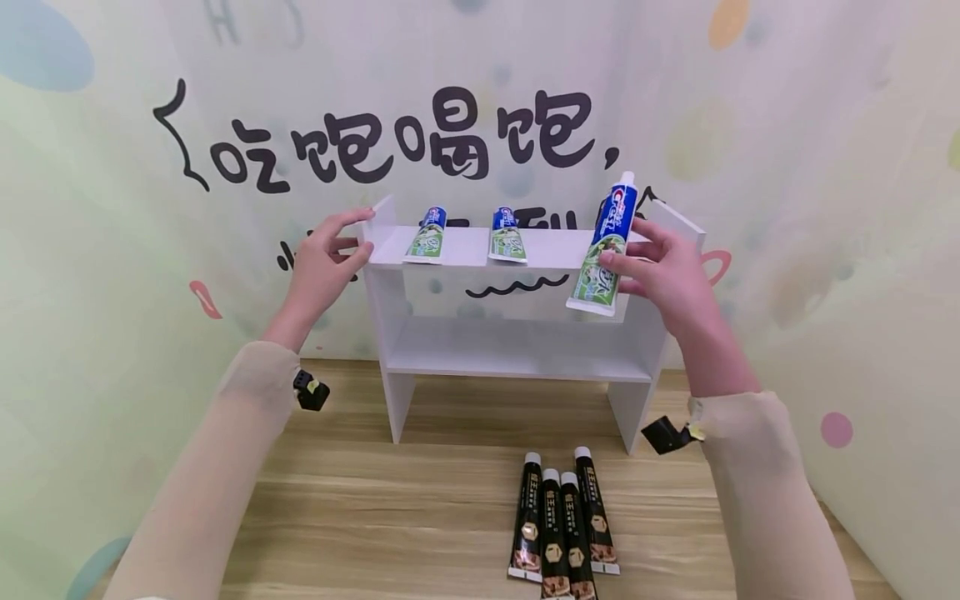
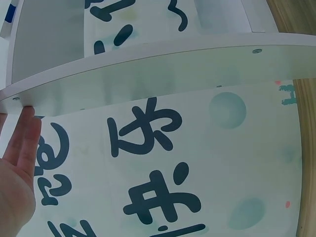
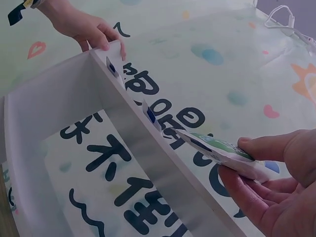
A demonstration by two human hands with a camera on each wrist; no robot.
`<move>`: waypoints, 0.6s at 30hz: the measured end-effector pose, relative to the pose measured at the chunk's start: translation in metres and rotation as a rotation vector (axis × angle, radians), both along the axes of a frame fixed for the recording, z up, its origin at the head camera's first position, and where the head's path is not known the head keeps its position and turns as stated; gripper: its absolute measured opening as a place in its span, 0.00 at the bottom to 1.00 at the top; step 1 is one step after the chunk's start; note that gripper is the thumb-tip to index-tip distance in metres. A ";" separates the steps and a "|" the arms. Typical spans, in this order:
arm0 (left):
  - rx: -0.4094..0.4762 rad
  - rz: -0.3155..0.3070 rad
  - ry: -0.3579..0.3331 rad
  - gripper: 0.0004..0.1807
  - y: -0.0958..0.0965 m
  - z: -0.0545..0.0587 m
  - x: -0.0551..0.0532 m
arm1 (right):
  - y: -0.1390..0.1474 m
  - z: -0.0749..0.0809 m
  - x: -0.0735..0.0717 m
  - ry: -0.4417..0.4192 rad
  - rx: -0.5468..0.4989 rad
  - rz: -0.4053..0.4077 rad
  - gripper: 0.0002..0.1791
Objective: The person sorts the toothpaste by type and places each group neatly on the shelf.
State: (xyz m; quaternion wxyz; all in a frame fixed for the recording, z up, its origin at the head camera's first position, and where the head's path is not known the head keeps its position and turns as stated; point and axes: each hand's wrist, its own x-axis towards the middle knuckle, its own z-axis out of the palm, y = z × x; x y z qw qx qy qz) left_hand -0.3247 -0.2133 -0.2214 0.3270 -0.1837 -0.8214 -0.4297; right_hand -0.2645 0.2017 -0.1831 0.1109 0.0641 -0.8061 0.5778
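Blue-green tube (image 1: pixel 609 237), head view, slants cap-up before right end of shelf unit (image 1: pixel 467 248), fingers of right hand (image 1: pixel 667 271) clamped on it; if pinch loosens, it could drop towards black tubes (image 1: pixel 554 537) (bunched on bench (image 1: pixel 337 517)). Left wrist: left hand (image 2: pixel 17 177) touches side panel (image 2: pixel 123 81); slack hold might let unit shift. Right wrist: left fingers pinch panel's corner; tube's flat end could snag on unit's edge.
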 end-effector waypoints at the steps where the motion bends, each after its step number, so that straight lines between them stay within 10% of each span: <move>1: 0.001 0.000 0.001 0.22 0.000 0.000 0.000 | 0.000 0.002 -0.003 -0.003 0.007 -0.007 0.45; 18: -0.008 0.002 -0.005 0.22 -0.002 -0.002 -0.002 | 0.005 0.028 -0.054 -0.052 -0.016 0.035 0.44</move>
